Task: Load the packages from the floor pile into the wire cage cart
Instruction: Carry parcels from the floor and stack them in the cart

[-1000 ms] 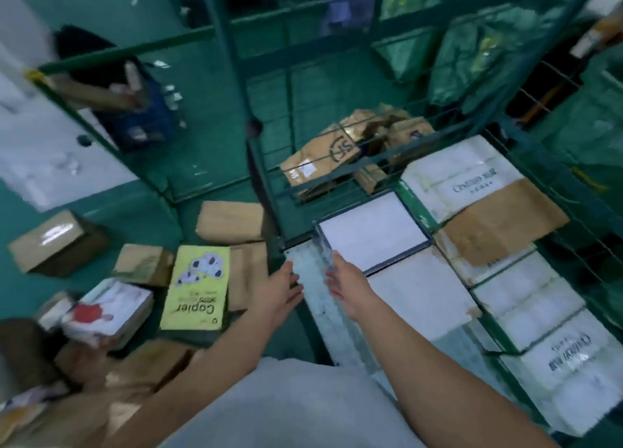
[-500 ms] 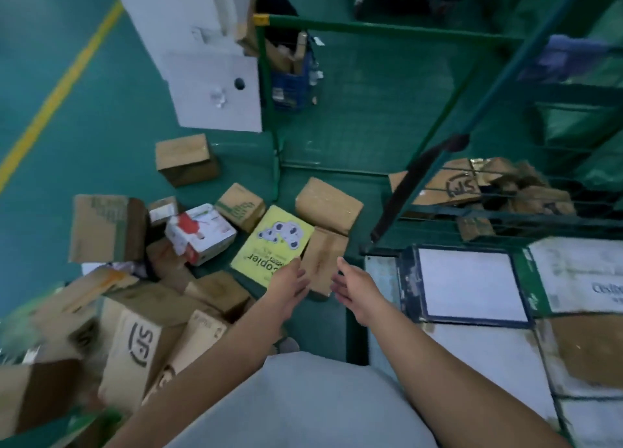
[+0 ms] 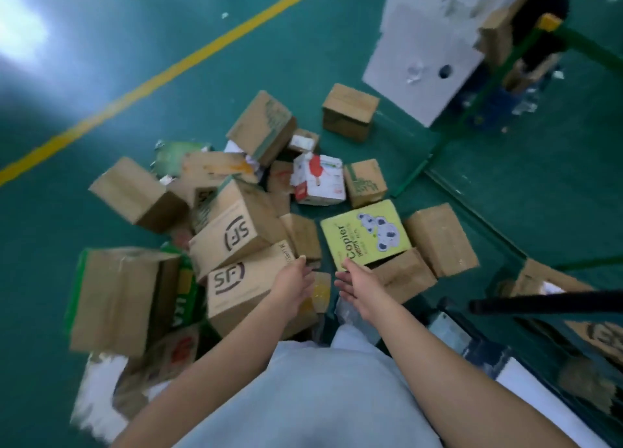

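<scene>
We reach both arms forward, the left hand [image 3: 296, 284] and right hand [image 3: 354, 284] side by side, fingers relaxed and holding nothing. The packages [image 3: 236, 232] lie on the floor [image 3: 168, 26] just beyond and left of our hands; the yellow copier box [image 3: 365, 233] is just past the right hand.

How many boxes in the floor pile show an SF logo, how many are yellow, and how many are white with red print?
SF boxes: 2
Yellow box: 1
White-and-red box: 1
Total: 4

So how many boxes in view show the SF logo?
3. One SF box sits mid-pile; a second SF box lies just below it, beside the left hand; a third sits at the right edge, behind bars, partly hidden. Others may face away.
</scene>
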{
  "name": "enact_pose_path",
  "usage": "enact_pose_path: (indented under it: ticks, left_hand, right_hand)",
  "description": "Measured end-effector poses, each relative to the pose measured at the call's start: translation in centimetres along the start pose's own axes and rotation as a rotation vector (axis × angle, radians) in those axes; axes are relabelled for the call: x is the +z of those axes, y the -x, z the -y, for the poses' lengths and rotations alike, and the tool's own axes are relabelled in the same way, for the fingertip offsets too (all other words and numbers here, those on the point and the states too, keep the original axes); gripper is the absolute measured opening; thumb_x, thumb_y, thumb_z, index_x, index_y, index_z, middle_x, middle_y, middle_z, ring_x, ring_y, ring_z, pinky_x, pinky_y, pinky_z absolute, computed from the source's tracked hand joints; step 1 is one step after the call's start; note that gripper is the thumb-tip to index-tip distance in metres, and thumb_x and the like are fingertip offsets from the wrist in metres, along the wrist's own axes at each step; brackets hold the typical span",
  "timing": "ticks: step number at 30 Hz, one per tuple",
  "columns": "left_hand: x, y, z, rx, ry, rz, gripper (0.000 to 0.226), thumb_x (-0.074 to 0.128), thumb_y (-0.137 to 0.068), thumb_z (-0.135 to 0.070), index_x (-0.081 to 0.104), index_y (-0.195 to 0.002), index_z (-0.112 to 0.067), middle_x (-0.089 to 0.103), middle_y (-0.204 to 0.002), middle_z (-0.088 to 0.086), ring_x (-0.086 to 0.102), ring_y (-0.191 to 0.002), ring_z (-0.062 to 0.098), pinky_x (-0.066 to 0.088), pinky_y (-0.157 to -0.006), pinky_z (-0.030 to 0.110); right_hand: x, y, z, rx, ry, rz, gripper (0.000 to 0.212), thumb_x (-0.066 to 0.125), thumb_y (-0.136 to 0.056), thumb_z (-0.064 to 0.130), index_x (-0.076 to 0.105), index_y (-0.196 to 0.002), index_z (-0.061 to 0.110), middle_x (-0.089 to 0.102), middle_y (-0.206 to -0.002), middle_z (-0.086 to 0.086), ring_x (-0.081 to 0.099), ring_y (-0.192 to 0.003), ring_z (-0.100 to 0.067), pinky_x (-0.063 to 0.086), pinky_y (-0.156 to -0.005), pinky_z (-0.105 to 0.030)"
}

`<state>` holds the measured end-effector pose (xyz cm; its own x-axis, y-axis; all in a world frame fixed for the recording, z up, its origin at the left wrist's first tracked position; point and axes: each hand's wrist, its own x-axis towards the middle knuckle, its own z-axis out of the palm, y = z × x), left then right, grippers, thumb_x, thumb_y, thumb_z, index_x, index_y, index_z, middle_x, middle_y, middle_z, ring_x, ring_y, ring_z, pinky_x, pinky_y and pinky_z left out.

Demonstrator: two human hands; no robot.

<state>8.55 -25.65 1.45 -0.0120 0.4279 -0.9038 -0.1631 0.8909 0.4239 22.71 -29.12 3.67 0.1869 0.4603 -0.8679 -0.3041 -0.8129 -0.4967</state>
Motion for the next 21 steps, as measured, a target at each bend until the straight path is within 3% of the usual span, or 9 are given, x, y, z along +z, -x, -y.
enact_pose_path:
  ticks: [3, 6, 9, 12, 21]
  left_hand:
    - [-2.6, 0.2, 0.6, -0.019, 0.142, -0.103, 0.023, 0.05, -0.107, -0.031, 0.059, -0.119, -0.014, 0.065, -0.105, 0.003, 0.065, -0.098, 0.02, 0.056, -0.088, 0.035]
    - [-4.7, 0.6, 1.3, -0.041, 0.242, -0.202, 0.024, 0.052, -0.106, -0.03, 0.06, -0.118, -0.01, 0.065, -0.11, 0.005, 0.064, -0.093, 0.018, 0.053, -0.069, 0.028]
    - [-6.2, 0.6, 2.3, -0.055, 0.366, -0.28, 0.031, 0.053, -0.106, -0.031, 0.06, -0.125, -0.006, 0.066, -0.12, 0.006, 0.064, -0.105, 0.02, 0.054, -0.076, 0.029]
    - [-8.0, 0.3, 3.7, -0.074, 0.475, -0.345, 0.035, 0.054, -0.106, -0.032, 0.059, -0.131, -0.007, 0.065, -0.119, 0.003, 0.064, -0.104, 0.018, 0.054, -0.077, 0.029]
    - [-12.9, -1.3, 7.3, -0.116, 0.669, -0.427, 0.034, 0.05, -0.108, -0.029, 0.056, -0.135, -0.01, 0.064, -0.12, 0.002, 0.061, -0.116, 0.021, 0.052, -0.099, 0.037]
  right_hand:
    - [2.5, -1.1, 0.1, 0.04, 0.12, 0.076, 0.022, 0.054, -0.105, 0.037, 0.064, -0.109, 0.018, 0.069, -0.106, -0.007, 0.065, -0.094, -0.02, 0.053, -0.1, -0.042]
    - [4.5, -1.9, 0.5, 0.074, 0.221, 0.138, 0.027, 0.053, -0.106, 0.038, 0.064, -0.119, 0.016, 0.07, -0.108, -0.004, 0.066, -0.098, -0.019, 0.053, -0.086, -0.034]
    - [6.2, -2.6, 0.5, 0.098, 0.284, 0.202, 0.027, 0.053, -0.106, 0.036, 0.063, -0.122, 0.016, 0.069, -0.112, -0.005, 0.066, -0.105, -0.02, 0.054, -0.09, -0.034]
    - [7.6, -3.6, -0.4, 0.141, 0.39, 0.242, 0.029, 0.053, -0.106, 0.035, 0.062, -0.124, 0.014, 0.069, -0.113, -0.007, 0.066, -0.106, -0.022, 0.053, -0.099, -0.038]
    - [10.2, -5.7, -2.9, 0.202, 0.631, 0.286, 0.025, 0.052, -0.106, 0.036, 0.061, -0.119, 0.016, 0.067, -0.116, -0.008, 0.065, -0.109, -0.024, 0.053, -0.094, -0.036]
